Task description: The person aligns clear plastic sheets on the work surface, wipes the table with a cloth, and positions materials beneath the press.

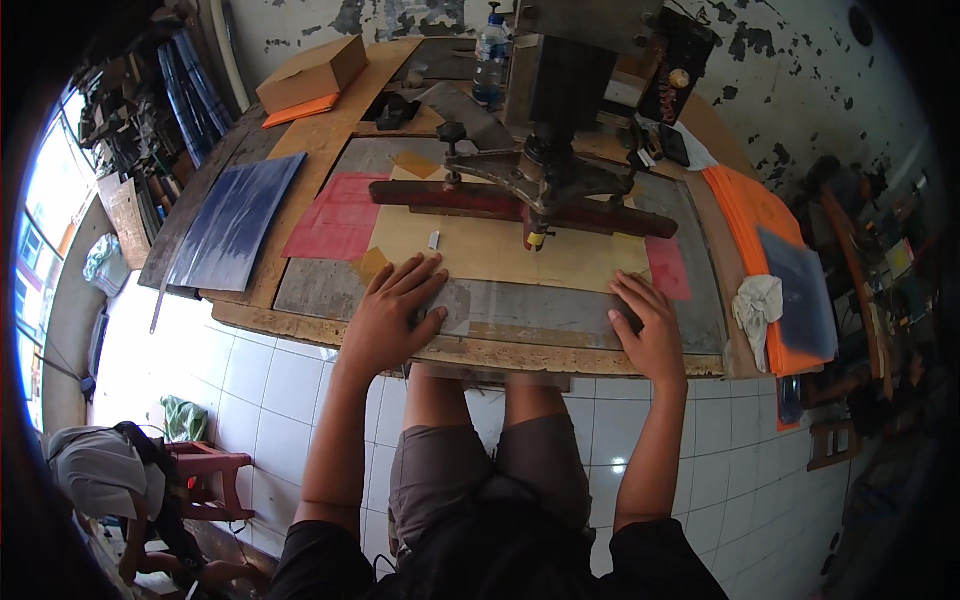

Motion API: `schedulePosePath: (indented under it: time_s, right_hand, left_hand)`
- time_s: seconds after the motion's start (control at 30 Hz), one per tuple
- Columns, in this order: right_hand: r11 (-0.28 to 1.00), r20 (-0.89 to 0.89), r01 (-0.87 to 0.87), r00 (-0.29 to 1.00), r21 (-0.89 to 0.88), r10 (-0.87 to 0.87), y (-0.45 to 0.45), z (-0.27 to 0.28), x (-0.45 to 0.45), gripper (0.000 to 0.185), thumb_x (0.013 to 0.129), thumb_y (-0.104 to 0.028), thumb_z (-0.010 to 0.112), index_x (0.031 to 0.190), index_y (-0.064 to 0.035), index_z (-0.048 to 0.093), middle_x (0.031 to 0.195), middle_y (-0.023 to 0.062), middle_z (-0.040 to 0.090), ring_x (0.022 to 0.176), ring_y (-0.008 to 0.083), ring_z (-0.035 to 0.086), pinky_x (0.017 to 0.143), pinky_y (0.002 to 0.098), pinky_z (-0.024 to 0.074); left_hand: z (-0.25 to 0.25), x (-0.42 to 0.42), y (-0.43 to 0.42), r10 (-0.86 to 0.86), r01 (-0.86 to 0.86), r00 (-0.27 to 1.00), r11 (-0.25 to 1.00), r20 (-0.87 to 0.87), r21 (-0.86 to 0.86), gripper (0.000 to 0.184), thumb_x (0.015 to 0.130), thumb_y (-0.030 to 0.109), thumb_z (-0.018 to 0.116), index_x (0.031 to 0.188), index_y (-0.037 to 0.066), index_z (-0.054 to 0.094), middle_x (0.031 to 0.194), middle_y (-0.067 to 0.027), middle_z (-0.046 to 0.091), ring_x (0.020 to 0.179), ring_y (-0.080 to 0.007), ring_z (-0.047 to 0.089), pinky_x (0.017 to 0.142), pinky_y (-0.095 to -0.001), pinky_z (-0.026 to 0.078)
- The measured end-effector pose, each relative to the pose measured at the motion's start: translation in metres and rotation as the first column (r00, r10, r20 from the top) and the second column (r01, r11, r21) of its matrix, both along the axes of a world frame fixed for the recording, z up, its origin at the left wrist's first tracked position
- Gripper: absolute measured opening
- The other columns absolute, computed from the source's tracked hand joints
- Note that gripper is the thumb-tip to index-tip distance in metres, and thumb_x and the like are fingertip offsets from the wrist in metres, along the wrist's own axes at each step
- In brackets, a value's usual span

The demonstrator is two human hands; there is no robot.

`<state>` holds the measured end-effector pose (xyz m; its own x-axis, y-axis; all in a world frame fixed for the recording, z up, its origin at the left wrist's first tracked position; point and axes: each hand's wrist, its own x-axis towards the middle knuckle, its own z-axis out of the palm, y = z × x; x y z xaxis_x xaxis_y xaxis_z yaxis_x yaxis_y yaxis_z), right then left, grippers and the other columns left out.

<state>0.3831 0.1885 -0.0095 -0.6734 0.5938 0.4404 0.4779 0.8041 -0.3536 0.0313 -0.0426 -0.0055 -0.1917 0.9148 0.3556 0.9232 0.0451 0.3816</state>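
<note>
My left hand (395,310) lies with fingers spread at the lower left edge of a cream sheet (480,250) on the grey plate (320,290). On the sheet's lower right corner rests my right hand (645,322), fingers apart, holding nothing. A small white piece (434,240) sits just beyond my left fingertips. Over the sheet hangs a dark metal press (545,170) with a long red bar (450,199). Pink sheets show on the left (335,215) and on the right (668,265), with yellowish tape pieces (372,265) at the corners.
Blue clear sheets (240,220) lie at the left. A cardboard box (312,75) and a water bottle (490,60) stand at the back. Orange sheets (745,215), a white cloth (757,305) and a phone (674,145) are on the right. Another person (110,475) is at lower left.
</note>
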Motion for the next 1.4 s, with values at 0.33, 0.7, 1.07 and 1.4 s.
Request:
schedulePosePath:
  time_s: [0.33,0.7,1.07,1.4]
  right_hand:
    - [1.0,-0.018,0.006,1.0,0.003,-0.006,-0.0011,-0.002,0.0018,0.039,0.104,-0.022,0.076,0.14,-0.0071,0.078,0.156,0.0107,0.07,0.152,0.0314,0.059,0.127,0.0497,0.0433]
    - [1.0,-0.056,-0.001,0.998,-0.025,0.0,-0.0011,-0.0014,0.0026,0.038,0.103,-0.021,0.077,0.137,-0.0051,0.079,0.154,0.012,0.072,0.151,0.0328,0.06,0.127,0.0505,0.0438]
    - [0.999,-0.058,0.002,0.998,-0.039,-0.004,0.0,-0.0022,0.0019,0.036,0.102,-0.02,0.078,0.135,-0.0047,0.08,0.153,0.0115,0.072,0.151,0.0321,0.06,0.127,0.0499,0.0437]
    - [0.999,-0.052,0.013,0.999,-0.048,-0.015,-0.0006,-0.0021,0.0014,0.036,0.103,-0.02,0.078,0.135,-0.0058,0.08,0.153,0.0112,0.072,0.151,0.0313,0.06,0.127,0.0497,0.0439]
  left_hand:
    - [0.0,0.0022,-0.0052,0.037,-0.039,0.999,0.999,0.033,0.039,0.047,0.102,0.03,0.074,0.144,0.009,0.076,0.166,-0.0097,0.063,0.16,-0.0305,0.05,0.135,-0.0545,0.035]
    - [-0.0013,0.0026,-0.0077,0.064,-0.075,0.992,0.992,0.109,0.101,0.041,0.098,0.027,0.078,0.134,0.009,0.082,0.157,-0.0092,0.07,0.156,-0.0295,0.057,0.132,-0.0534,0.039]
    - [-0.0032,0.0002,-0.0084,0.065,-0.076,0.991,0.992,0.114,0.097,0.041,0.098,0.03,0.078,0.133,0.009,0.083,0.158,-0.0084,0.07,0.156,-0.0287,0.056,0.133,-0.0534,0.038]
    - [-0.0032,0.0006,-0.0086,0.072,-0.082,0.992,0.992,0.103,0.095,0.041,0.098,0.03,0.078,0.133,0.009,0.083,0.158,-0.0086,0.07,0.156,-0.0291,0.057,0.132,-0.0535,0.039]
